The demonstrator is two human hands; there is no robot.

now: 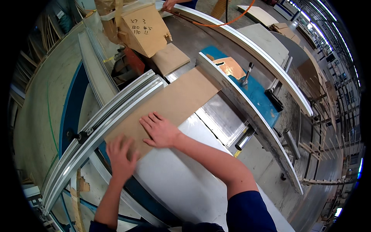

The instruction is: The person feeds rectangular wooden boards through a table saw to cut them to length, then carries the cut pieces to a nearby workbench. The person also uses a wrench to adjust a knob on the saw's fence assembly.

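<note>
A long brown board lies flat on the machine's metal bed, its far end touching or close to a straight metal fence. My right hand rests palm down on the near part of the board, fingers spread. At the board's near left corner is my left hand, its fingers apart and blurred by motion; whether it touches the board I cannot tell. Along the board's left side runs a ribbed aluminium rail. Beyond the board, a smaller brown panel lies on the bed.
A wooden box-like cover with handwriting stands over the bed next to a red guard. Right of the fence, a blue plate carries a lever. Another person's hand is at the far edge, near an orange hose.
</note>
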